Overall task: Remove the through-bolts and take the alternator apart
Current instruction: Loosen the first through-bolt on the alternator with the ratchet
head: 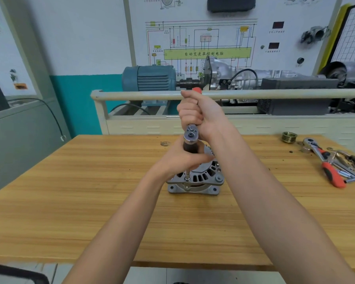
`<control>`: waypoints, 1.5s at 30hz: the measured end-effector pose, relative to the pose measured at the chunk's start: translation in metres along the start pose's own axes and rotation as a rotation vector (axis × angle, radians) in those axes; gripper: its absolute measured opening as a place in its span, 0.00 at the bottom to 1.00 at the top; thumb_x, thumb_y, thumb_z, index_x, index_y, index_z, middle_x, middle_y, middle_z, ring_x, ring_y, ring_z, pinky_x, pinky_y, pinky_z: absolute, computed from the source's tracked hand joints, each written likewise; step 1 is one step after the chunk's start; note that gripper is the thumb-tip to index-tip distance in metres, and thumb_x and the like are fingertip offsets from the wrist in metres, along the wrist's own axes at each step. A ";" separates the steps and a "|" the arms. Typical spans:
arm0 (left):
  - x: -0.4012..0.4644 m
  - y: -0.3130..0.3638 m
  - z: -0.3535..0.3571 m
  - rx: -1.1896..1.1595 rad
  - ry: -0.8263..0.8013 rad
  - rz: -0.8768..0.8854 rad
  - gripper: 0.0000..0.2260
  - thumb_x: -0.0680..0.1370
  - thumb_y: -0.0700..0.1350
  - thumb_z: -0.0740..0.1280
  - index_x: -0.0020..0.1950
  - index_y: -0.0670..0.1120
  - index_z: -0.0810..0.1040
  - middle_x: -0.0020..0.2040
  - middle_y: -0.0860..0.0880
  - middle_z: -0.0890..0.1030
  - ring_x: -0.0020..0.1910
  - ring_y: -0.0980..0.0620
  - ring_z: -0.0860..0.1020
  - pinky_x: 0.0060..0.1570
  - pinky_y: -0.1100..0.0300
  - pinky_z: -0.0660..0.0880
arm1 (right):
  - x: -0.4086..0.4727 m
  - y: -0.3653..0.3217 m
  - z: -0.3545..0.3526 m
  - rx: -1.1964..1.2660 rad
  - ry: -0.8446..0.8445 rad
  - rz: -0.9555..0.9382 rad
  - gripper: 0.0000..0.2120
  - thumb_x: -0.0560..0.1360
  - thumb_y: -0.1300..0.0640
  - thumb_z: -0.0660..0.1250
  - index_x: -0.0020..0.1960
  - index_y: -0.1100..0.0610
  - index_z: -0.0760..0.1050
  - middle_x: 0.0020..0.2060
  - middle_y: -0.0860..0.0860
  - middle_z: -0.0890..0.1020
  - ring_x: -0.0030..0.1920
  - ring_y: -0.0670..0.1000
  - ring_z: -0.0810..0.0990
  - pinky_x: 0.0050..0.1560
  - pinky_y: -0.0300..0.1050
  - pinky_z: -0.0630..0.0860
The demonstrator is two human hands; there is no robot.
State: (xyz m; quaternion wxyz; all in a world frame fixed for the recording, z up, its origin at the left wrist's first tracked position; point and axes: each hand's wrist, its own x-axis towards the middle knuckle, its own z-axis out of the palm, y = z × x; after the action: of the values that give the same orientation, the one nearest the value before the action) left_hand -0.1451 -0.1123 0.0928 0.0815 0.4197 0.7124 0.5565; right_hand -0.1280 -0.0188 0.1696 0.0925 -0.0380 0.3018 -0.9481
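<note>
Hands at work on a ribbed, cast grey-metal alternator point(201, 181) standing mid-bench on a pale grained wooden worktop point(90, 201): the left hand point(180, 160) is wrapped round a dark cylindrical extension above a slim socket seated on a near-side through-bolt, the right hand point(195, 113) fisted on a chrome, red-tipped ratchet handle point(191, 132). Housing unsplit; disassembly looks early. Far right lie a second red-gripped ratchet point(324, 160) and a grooved brass-coloured pulley point(289, 137).

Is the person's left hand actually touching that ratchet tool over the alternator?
Touching. The head view shows the left hand wrapped around the dark extension just below the ratchet head, above the alternator, while the right hand grips its handle.
</note>
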 end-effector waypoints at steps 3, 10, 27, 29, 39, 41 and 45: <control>0.010 -0.001 0.014 -0.135 0.430 -0.080 0.16 0.71 0.32 0.66 0.27 0.45 0.65 0.22 0.50 0.67 0.21 0.55 0.63 0.25 0.63 0.62 | 0.004 0.003 0.000 0.178 0.146 -0.276 0.23 0.80 0.57 0.59 0.27 0.54 0.60 0.16 0.45 0.58 0.13 0.43 0.54 0.12 0.34 0.51; 0.008 -0.002 0.013 -0.016 0.230 -0.025 0.16 0.69 0.37 0.71 0.27 0.47 0.68 0.22 0.53 0.70 0.22 0.56 0.66 0.26 0.64 0.66 | -0.004 -0.011 -0.008 0.093 0.034 -0.086 0.25 0.80 0.57 0.57 0.25 0.54 0.59 0.17 0.46 0.56 0.16 0.43 0.51 0.14 0.34 0.50; 0.005 0.001 0.007 0.012 0.061 0.009 0.17 0.70 0.38 0.71 0.25 0.48 0.69 0.23 0.50 0.70 0.22 0.54 0.66 0.26 0.64 0.66 | -0.003 -0.011 -0.007 0.015 0.041 -0.039 0.25 0.81 0.57 0.57 0.24 0.55 0.59 0.16 0.46 0.58 0.14 0.43 0.54 0.12 0.33 0.51; 0.009 -0.001 0.013 -0.023 0.309 -0.023 0.17 0.71 0.34 0.68 0.26 0.45 0.66 0.23 0.48 0.68 0.22 0.53 0.65 0.26 0.62 0.64 | 0.000 -0.006 -0.003 0.066 0.123 -0.169 0.23 0.80 0.58 0.58 0.27 0.53 0.59 0.16 0.46 0.58 0.13 0.43 0.55 0.12 0.34 0.52; 0.004 -0.004 0.012 -0.086 0.191 0.025 0.17 0.70 0.35 0.70 0.26 0.47 0.68 0.22 0.52 0.69 0.22 0.56 0.66 0.27 0.63 0.65 | -0.003 -0.007 -0.009 0.083 -0.003 -0.059 0.24 0.80 0.56 0.57 0.26 0.54 0.59 0.17 0.45 0.57 0.14 0.44 0.54 0.14 0.33 0.50; 0.001 0.000 0.003 -0.008 -0.067 -0.015 0.17 0.69 0.39 0.71 0.24 0.49 0.68 0.22 0.51 0.69 0.22 0.54 0.66 0.27 0.64 0.65 | -0.002 -0.009 -0.007 -0.023 -0.058 0.083 0.26 0.81 0.55 0.56 0.24 0.55 0.59 0.19 0.45 0.55 0.17 0.43 0.50 0.14 0.34 0.50; 0.005 -0.003 0.012 -0.109 0.241 -0.074 0.19 0.70 0.33 0.69 0.25 0.48 0.65 0.20 0.53 0.66 0.21 0.56 0.64 0.25 0.65 0.63 | 0.002 -0.002 -0.002 0.036 0.077 -0.101 0.23 0.80 0.57 0.58 0.26 0.54 0.60 0.17 0.46 0.58 0.14 0.43 0.54 0.13 0.33 0.51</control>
State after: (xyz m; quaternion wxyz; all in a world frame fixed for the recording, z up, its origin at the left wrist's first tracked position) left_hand -0.1424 -0.1007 0.0877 0.0384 0.3180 0.7006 0.6376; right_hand -0.1303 -0.0164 0.1689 0.0338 -0.0151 0.2859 -0.9575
